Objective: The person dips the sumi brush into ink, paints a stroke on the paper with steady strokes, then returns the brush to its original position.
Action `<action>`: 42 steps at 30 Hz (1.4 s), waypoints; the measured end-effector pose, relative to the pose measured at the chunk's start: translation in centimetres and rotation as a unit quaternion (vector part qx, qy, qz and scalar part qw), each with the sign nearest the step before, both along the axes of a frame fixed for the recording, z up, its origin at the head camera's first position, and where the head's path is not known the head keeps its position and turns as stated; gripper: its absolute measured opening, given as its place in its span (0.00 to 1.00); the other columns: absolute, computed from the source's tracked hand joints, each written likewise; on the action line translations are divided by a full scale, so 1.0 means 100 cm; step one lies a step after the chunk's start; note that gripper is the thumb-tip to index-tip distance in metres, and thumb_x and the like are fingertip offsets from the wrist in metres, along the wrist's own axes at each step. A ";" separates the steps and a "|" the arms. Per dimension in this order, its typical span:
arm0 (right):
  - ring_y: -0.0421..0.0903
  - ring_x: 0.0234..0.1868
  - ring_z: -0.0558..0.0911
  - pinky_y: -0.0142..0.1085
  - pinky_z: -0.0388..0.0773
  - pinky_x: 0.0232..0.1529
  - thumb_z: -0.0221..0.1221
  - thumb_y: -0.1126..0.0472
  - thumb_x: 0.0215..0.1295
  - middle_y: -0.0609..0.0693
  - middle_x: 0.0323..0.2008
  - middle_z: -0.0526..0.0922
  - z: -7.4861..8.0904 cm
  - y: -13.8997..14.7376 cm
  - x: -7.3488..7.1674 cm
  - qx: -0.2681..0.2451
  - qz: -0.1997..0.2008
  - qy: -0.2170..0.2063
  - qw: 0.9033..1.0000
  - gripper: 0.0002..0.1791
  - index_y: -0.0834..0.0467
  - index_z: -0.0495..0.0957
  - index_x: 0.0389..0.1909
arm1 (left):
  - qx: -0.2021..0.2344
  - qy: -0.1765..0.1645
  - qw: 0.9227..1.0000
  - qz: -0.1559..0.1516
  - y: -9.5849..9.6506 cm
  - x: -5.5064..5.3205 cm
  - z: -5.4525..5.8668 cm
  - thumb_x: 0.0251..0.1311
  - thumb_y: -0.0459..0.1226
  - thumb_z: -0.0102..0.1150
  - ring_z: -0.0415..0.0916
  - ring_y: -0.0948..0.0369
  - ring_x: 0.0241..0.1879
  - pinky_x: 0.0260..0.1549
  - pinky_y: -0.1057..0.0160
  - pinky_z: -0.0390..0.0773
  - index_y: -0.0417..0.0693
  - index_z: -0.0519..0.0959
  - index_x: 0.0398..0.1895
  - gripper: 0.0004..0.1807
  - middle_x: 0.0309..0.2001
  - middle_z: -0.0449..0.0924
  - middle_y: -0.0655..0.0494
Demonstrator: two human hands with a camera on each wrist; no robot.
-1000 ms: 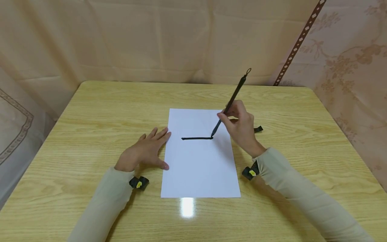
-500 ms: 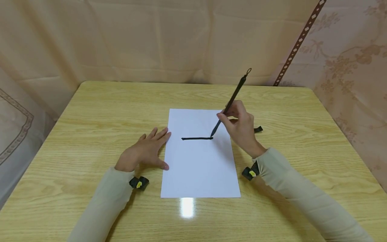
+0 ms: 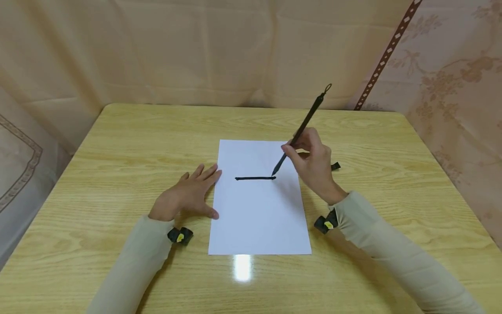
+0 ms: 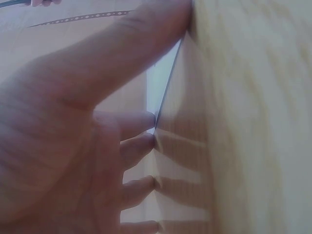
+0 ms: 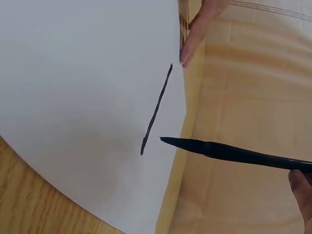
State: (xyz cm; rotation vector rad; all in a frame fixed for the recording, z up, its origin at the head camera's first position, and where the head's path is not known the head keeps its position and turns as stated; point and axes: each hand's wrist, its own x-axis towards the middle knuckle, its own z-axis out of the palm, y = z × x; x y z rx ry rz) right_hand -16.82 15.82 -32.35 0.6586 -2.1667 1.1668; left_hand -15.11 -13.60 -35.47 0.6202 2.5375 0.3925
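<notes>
A white sheet of paper point(image 3: 259, 218) lies on the wooden table, bearing one black horizontal stroke point(image 3: 255, 178). My right hand point(image 3: 311, 163) pinches a black ink brush point(image 3: 307, 120) between thumb and fingers, its looped end tilted up and to the right. In the right wrist view the dark brush tip point(image 5: 183, 143) points at the paper, a small gap from the stroke's end. My left hand point(image 3: 188, 194) rests spread at the paper's left edge, thumb and fingertips right at the border. The left wrist view shows its thumb point(image 4: 112, 53) and fingers point(image 4: 134, 148) straight against the tabletop.
The wood-grain table point(image 3: 117, 174) stretches around the sheet. A small black strip point(image 3: 335, 166) shows just beyond the right hand. Cream curtains point(image 3: 188, 52) hang behind the table's back edge, with a patterned cloth point(image 3: 451, 87) on the right.
The brush tip has lifted slightly from the stroke's right end and moved a little left; the brush's looped top has tipped up and right. The left hand and paper stay put.
</notes>
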 end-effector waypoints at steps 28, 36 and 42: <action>0.27 0.47 0.80 0.24 0.79 0.44 0.59 0.81 0.55 0.65 0.42 0.84 0.031 0.041 0.000 0.049 0.142 0.029 0.988 0.12 0.73 0.74 0.42 | -0.004 0.006 1.000 -0.003 0.004 -0.001 -0.001 0.46 0.55 0.70 0.24 0.42 0.74 0.66 0.32 0.35 0.48 0.41 0.77 0.62 0.77 0.30 0.49; 0.29 0.60 0.72 0.18 0.75 0.46 0.60 0.88 0.43 0.60 0.47 0.84 0.016 0.086 0.004 0.214 0.156 0.101 0.959 0.22 0.63 0.82 0.37 | -0.001 0.000 1.000 -0.006 0.005 -0.002 0.001 0.46 0.56 0.70 0.24 0.41 0.74 0.66 0.32 0.35 0.47 0.40 0.77 0.62 0.77 0.30 0.48; 0.26 0.64 0.65 0.19 0.76 0.41 0.64 0.88 0.37 0.59 0.48 0.84 -0.007 0.121 0.012 0.295 0.160 0.079 0.939 0.26 0.63 0.84 0.39 | 0.002 -0.002 1.000 -0.007 0.004 -0.002 0.002 0.46 0.55 0.70 0.24 0.41 0.74 0.66 0.32 0.35 0.46 0.40 0.76 0.62 0.77 0.30 0.48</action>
